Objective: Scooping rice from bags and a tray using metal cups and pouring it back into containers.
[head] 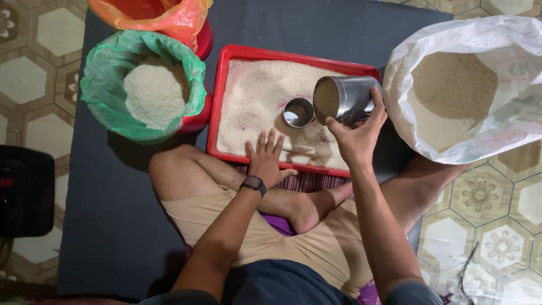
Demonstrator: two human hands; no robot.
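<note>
Your right hand [355, 138] wraps the tilted steel canister [345, 99] of grain above the red tray's [223, 85] right edge; it looks heavy and slick, so grip its wall firmly. Your left hand [266, 161], fingers spread flat, rests on the rice [254, 107] near a small steel cup [298, 112].

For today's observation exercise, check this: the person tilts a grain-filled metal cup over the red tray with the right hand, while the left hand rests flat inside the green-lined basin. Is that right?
Not quite. In the head view the left hand rests flat on the grain in the red tray, not inside the green-lined basin. The right hand does tilt the grain-filled metal cup over that tray.
</note>
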